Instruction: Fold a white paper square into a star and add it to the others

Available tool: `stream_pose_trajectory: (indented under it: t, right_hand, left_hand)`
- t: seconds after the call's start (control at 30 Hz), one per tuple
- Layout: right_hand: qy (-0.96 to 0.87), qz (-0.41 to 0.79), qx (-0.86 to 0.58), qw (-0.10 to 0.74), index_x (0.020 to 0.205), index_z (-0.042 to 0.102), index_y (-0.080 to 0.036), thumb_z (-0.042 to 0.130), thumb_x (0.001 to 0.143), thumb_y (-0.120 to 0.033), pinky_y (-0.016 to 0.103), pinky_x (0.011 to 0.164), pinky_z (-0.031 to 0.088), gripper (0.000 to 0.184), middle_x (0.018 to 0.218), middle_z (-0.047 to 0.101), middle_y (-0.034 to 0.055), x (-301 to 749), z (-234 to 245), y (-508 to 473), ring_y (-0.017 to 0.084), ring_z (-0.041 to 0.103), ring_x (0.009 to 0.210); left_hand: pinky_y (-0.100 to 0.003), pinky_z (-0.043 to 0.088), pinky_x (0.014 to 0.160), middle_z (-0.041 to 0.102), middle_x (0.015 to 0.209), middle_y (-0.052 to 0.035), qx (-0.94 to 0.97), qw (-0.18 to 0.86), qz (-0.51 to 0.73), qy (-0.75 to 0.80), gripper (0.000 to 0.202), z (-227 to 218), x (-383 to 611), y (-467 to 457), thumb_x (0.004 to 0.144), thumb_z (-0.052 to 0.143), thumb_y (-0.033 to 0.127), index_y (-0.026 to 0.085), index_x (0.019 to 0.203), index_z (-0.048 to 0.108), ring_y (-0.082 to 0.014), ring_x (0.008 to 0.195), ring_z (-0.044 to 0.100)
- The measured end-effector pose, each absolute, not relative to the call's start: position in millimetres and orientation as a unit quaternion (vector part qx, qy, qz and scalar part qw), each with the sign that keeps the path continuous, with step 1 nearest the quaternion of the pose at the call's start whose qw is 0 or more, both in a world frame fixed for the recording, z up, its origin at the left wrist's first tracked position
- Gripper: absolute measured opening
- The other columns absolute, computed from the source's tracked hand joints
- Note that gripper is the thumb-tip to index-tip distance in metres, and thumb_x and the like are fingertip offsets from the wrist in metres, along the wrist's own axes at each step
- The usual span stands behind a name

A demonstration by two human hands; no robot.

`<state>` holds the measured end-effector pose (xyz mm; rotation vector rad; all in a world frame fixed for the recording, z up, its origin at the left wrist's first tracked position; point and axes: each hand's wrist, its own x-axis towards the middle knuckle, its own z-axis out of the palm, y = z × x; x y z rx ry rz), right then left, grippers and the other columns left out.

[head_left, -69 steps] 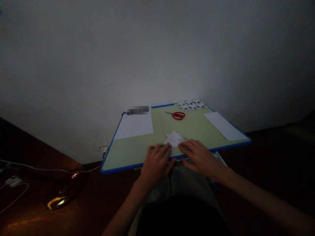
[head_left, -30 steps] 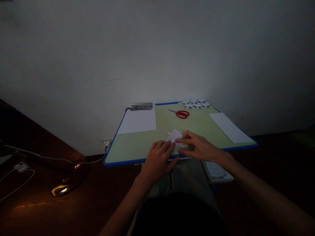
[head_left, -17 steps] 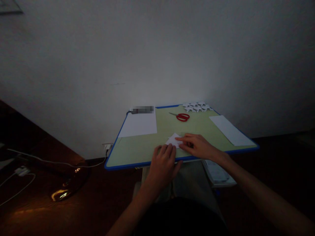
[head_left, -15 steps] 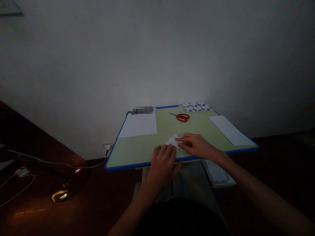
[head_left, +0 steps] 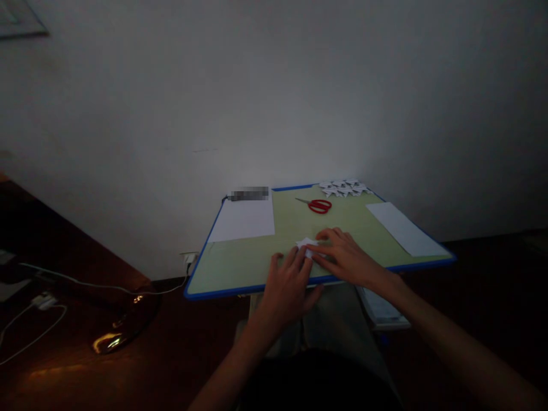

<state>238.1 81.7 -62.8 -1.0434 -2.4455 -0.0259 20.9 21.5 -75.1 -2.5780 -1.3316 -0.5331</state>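
A small white folded paper piece (head_left: 306, 244) lies near the front edge of a green board with a blue rim (head_left: 240, 265). My left hand (head_left: 289, 282) rests on the board with its fingers spread flat, the fingertips at the paper's near left edge. My right hand (head_left: 345, 256) lies flat over the paper's right part and covers most of it, fingers stretched out and pressing down. Only the paper's upper left corner shows between the two hands.
Red-handled scissors (head_left: 315, 205) lie further back on the board. A white sheet (head_left: 245, 220) is at the left, a white strip (head_left: 403, 228) at the right, several folded white paper shapes (head_left: 343, 188) at the far edge. A lamp base (head_left: 122, 328) and cables (head_left: 38, 302) sit left.
The paper showed as a star shape earlier; now it looks smaller and folded. My right hand has slid over it and flattened, and my left fingers have moved up to its edge.
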Motion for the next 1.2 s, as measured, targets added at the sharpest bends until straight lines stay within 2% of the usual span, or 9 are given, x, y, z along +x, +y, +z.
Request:
stream_pose_trajectory:
  t: [0.1, 0.2, 0.4, 0.57, 0.7, 0.9, 1.03, 1.13, 1.2]
  right_hand:
    - [-0.894, -0.012, -0.383, 0.232, 0.145, 0.068, -0.031, 0.058, 0.108, -0.036, 0.056, 0.100, 0.051, 0.039, 0.132, 0.067, 0.0153, 239, -69, 81, 0.034, 0.060, 0.124]
    - [-0.891, -0.024, -0.394, 0.225, 0.144, 0.068, -0.030, 0.059, 0.108, -0.037, 0.054, 0.097, 0.051, 0.038, 0.128, 0.070, 0.0143, 237, -70, 79, 0.034, 0.061, 0.120]
    - [-0.879, -0.045, -0.437, 0.184, 0.139, 0.071, -0.024, 0.067, 0.102, -0.041, 0.051, 0.091, 0.054, 0.041, 0.117, 0.069, 0.0148, 230, -59, 68, 0.035, 0.062, 0.112]
    - [-0.880, -0.024, -0.441, 0.177, 0.141, 0.071, -0.020, 0.063, 0.102, -0.054, 0.051, 0.093, 0.055, 0.052, 0.114, 0.068, 0.0143, 235, -51, 57, 0.033, 0.063, 0.108]
    - [-0.882, -0.014, -0.438, 0.173, 0.142, 0.070, -0.020, 0.065, 0.100, -0.057, 0.052, 0.092, 0.056, 0.056, 0.113, 0.069, 0.0142, 237, -50, 49, 0.033, 0.064, 0.107]
    - [-0.888, -0.022, -0.413, 0.199, 0.142, 0.068, -0.019, 0.066, 0.100, -0.058, 0.057, 0.109, 0.051, 0.058, 0.149, 0.062, 0.0187, 240, -59, 48, 0.038, 0.056, 0.136]
    - [-0.903, -0.015, -0.383, 0.194, 0.154, 0.056, -0.014, 0.067, 0.099, -0.061, 0.058, 0.111, 0.049, 0.073, 0.151, 0.064, 0.0193, 246, -69, 47, 0.037, 0.057, 0.135]
    - [-0.904, -0.009, -0.374, 0.207, 0.156, 0.053, -0.017, 0.067, 0.100, -0.058, 0.058, 0.113, 0.048, 0.071, 0.155, 0.061, 0.0173, 250, -71, 45, 0.036, 0.056, 0.137]
    - [-0.902, 0.000, -0.375, 0.213, 0.152, 0.058, -0.019, 0.067, 0.100, -0.056, 0.058, 0.114, 0.048, 0.064, 0.155, 0.062, 0.0154, 251, -72, 45, 0.035, 0.057, 0.136]
  left_hand:
    - [-0.063, 0.042, 0.112, 0.058, 0.160, -0.0202, -0.874, 0.077, -0.196, -0.439, 0.064, -72, 18, 25, 0.102, 0.059, 0.061, 0.015, 0.147, 0.052, -0.0375, 0.147, 0.054]
    - [-0.061, 0.043, 0.111, 0.062, 0.156, -0.0202, -0.877, 0.062, -0.211, -0.427, 0.068, -69, 15, 28, 0.103, 0.057, 0.065, 0.013, 0.147, 0.052, -0.0362, 0.146, 0.056]
    - [-0.057, 0.046, 0.106, 0.068, 0.151, -0.0115, -0.876, 0.067, -0.196, -0.435, 0.027, -65, 14, 37, 0.113, 0.047, 0.032, 0.020, 0.130, 0.064, -0.0330, 0.144, 0.059]
    - [-0.057, 0.047, 0.106, 0.073, 0.143, -0.0113, -0.881, 0.037, -0.191, -0.430, 0.025, -61, 7, 40, 0.111, 0.053, 0.033, 0.019, 0.124, 0.069, -0.0354, 0.141, 0.061]
    - [-0.057, 0.047, 0.106, 0.074, 0.141, -0.0131, -0.887, 0.020, -0.188, -0.421, 0.031, -61, 3, 43, 0.112, 0.051, 0.034, 0.017, 0.134, 0.065, -0.0340, 0.140, 0.062]
    - [-0.056, 0.047, 0.107, 0.070, 0.149, -0.0103, -0.892, 0.055, -0.182, -0.411, 0.032, -62, 6, 38, 0.112, 0.051, 0.035, 0.018, 0.135, 0.066, -0.0338, 0.143, 0.058]
    - [-0.057, 0.047, 0.107, 0.060, 0.157, -0.0197, -0.876, 0.110, -0.169, -0.437, 0.041, -63, 12, 26, 0.109, 0.055, 0.039, 0.012, 0.138, 0.064, -0.0376, 0.143, 0.056]
    - [-0.056, 0.048, 0.106, 0.068, 0.146, -0.0186, -0.879, 0.104, -0.163, -0.436, 0.044, -64, 13, 21, 0.110, 0.054, 0.040, 0.012, 0.143, 0.060, -0.0349, 0.133, 0.063]
    - [-0.055, 0.047, 0.109, 0.070, 0.145, -0.0168, -0.885, 0.095, -0.168, -0.424, 0.045, -66, 10, 21, 0.110, 0.054, 0.041, 0.014, 0.145, 0.058, -0.0332, 0.134, 0.063]
